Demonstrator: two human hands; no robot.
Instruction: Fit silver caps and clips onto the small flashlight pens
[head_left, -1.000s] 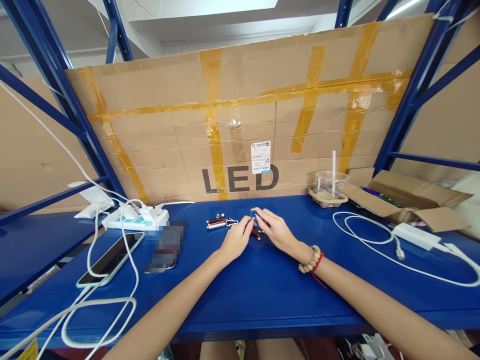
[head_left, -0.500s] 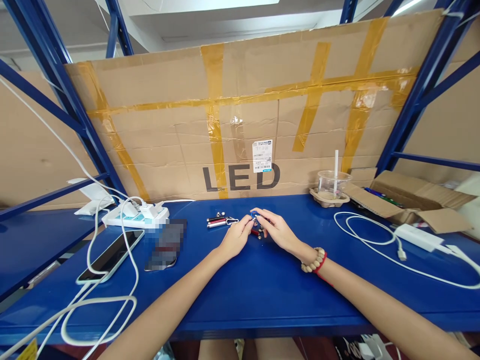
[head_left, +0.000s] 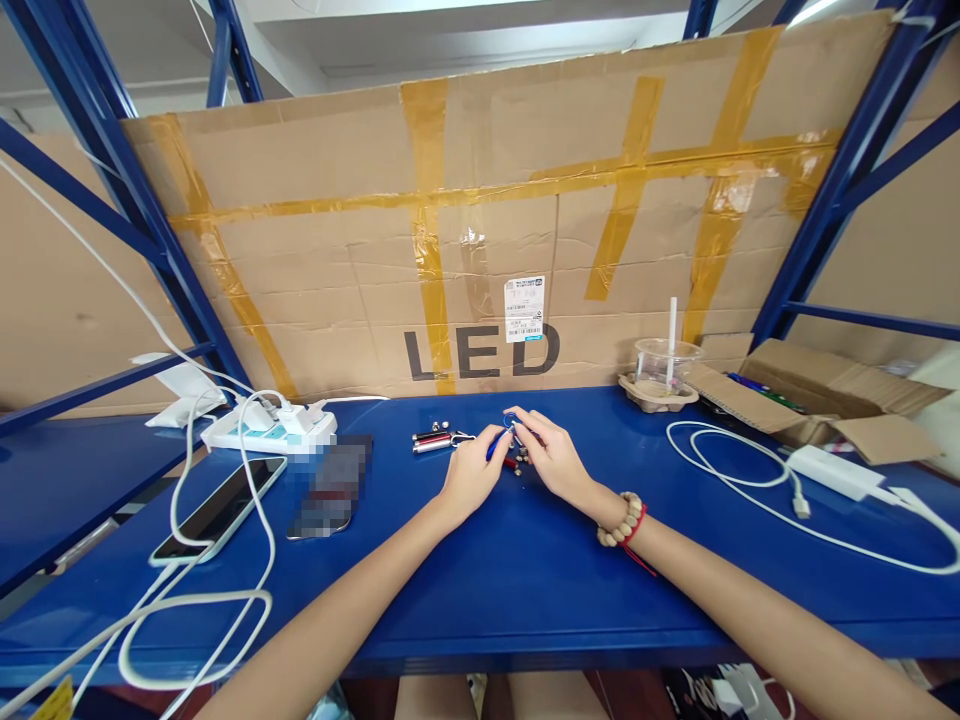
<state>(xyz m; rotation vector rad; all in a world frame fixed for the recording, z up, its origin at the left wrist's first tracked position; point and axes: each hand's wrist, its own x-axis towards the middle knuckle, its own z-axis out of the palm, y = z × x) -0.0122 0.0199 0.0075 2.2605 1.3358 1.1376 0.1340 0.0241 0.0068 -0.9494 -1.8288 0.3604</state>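
Observation:
My left hand (head_left: 474,465) is closed on a small blue tube (head_left: 495,445), which shows between the thumb and fingers. Opposite it, my right hand (head_left: 556,460) pinches a small shiny ring-like clip (head_left: 511,421) at the tube's upper end; the fingers partly cover where the two meet. Under the right fingers lies a small red tube (head_left: 511,464) with little metal pieces beside it. Left of my hands, a silver tube (head_left: 431,446) with a metal clip rests beside red and black ones. Several tiny shiny pieces (head_left: 441,427) sit just behind them.
On the left are a white power strip (head_left: 262,430), a phone (head_left: 221,510) and a blurred dark object (head_left: 334,490), with white cables. At right stand a plastic cup (head_left: 666,365) with a straw, a white adapter (head_left: 836,472) and an open carton (head_left: 817,390). Cardboard (head_left: 337,300) closes the back.
The blue tube now shows in my left hand, where the fingers covered it before. My hands stay close together in nearly the same place, and the right wrist has shifted slightly.

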